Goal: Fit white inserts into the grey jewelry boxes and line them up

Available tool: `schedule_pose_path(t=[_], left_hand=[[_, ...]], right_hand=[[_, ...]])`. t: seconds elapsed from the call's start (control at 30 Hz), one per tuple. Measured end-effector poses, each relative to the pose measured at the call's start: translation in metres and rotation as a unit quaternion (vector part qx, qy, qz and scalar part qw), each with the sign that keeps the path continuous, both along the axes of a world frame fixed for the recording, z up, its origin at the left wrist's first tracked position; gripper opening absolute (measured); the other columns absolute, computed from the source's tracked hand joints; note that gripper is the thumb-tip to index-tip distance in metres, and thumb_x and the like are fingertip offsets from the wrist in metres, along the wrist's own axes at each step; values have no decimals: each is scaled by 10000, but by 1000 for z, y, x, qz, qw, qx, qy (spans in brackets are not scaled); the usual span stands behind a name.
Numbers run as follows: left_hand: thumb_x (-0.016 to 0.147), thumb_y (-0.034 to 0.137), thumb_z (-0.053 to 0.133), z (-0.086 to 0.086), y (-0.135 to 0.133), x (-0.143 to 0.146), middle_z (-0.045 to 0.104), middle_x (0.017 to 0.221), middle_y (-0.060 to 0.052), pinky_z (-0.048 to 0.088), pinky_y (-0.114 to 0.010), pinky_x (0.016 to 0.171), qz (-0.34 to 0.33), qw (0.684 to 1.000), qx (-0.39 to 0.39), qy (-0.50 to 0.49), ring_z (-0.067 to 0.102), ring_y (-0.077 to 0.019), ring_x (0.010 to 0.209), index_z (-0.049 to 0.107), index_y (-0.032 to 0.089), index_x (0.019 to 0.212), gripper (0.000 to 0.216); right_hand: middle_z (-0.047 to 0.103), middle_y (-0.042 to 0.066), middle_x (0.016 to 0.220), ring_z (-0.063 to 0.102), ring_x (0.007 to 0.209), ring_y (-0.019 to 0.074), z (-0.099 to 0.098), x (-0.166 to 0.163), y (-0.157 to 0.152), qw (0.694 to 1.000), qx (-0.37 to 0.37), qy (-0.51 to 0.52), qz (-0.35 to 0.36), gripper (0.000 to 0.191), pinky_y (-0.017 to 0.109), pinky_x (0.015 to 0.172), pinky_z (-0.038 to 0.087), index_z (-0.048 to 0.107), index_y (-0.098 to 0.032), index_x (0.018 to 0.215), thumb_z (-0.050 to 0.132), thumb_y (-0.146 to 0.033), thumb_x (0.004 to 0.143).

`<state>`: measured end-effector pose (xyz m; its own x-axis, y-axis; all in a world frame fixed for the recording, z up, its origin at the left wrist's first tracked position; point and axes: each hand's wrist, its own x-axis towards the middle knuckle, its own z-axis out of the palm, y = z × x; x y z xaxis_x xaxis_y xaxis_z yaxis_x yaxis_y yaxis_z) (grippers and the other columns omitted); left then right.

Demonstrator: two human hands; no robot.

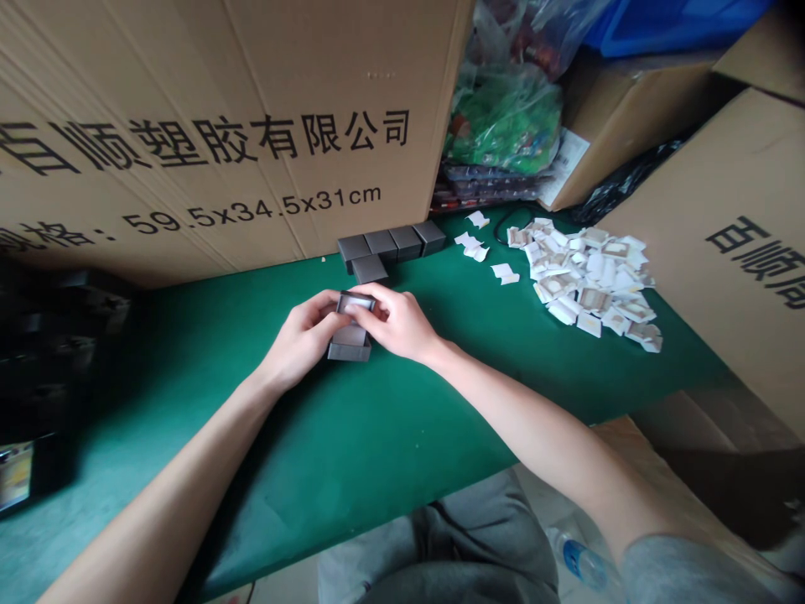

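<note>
- Box (350,346), small, dark grey and with its pale inside showing, sits between the two hands over the green table (377,436); whether it rests there or is lifted slightly, I cannot tell.
- Long axis: roughly straight away from the wearer, the far end leaning a little to the right — the near wall faces the body.
- Left hand (303,337) grasps the box along its left side, thumb bent over toward the inside, fingers curled around the far part.
- Right hand (401,320) grasps it at the far right, thumb reaching in over the pale lining; how hard it presses does not show.
- Neither hand is nearer: both touch the box, one on each side.
- Just beyond the fingers lies a single dark box (370,268), in front of a row of four similar boxes (381,243).
- Off to the right, well apart, is a pile of white pieces (591,277) — the right hand is the nearer one to it.
</note>
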<state>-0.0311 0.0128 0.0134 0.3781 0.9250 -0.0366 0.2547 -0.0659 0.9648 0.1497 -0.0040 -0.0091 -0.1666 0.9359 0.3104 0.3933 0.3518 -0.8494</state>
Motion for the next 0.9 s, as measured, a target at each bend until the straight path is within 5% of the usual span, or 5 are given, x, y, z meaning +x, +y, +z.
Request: schedule_pose_path(t=[0.9], left_hand=[[860,407,632,-2,0,0,682,838,1,435,-243,626,11,1000,14,12,595,-171,739,630,196,855,212]], right_hand=[[674,-16,723,583,594,106,-2,0,1,1000,1,-5,-2,298,215,586,422,682,-172,1163,604,-365,950]])
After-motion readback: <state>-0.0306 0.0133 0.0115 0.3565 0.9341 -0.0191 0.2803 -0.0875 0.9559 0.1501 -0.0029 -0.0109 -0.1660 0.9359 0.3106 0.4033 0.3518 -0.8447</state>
